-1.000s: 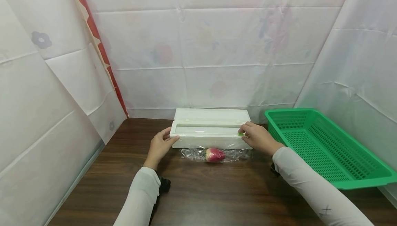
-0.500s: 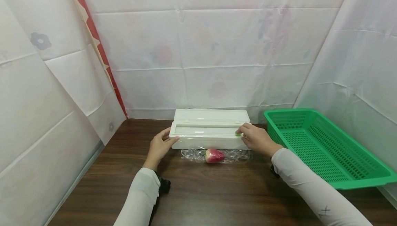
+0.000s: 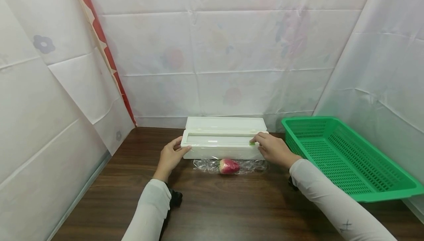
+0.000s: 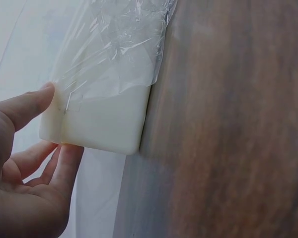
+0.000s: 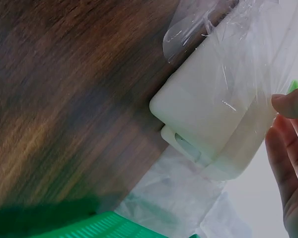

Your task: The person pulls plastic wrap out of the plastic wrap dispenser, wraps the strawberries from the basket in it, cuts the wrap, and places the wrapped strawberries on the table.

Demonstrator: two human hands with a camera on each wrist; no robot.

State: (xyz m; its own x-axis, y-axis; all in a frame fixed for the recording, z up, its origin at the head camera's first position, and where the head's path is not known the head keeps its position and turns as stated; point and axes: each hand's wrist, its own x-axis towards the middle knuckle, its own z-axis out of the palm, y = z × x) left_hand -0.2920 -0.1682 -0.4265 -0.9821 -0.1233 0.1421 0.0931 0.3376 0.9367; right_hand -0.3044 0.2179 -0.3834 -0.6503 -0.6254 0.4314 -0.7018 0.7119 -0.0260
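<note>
A white cling film dispenser (image 3: 225, 153) lies lengthwise on the table, its lid (image 3: 225, 123) tipped back. My left hand (image 3: 170, 158) grips its left end, thumb on the front edge and fingers behind, as the left wrist view also shows. With the right hand (image 3: 275, 149) I pinch a small green slide cutter (image 3: 252, 144) on the right part of the dispenser's top. Cling film (image 4: 124, 44) drapes down the front face. On the table before it, a red and pale yellow fruit (image 3: 229, 166) lies wrapped in crumpled cling film (image 3: 205, 165). My fingers partly hide the cutter.
A green perforated plastic basket (image 3: 374, 197) stands on the right of the brown wood table (image 3: 225, 208). White patterned sheeting (image 3: 228, 49) hangs behind and at both sides.
My right hand has slid a short way left along the dispenser's top, with the green slide cutter. The left hand has kept its grip on the left end.
</note>
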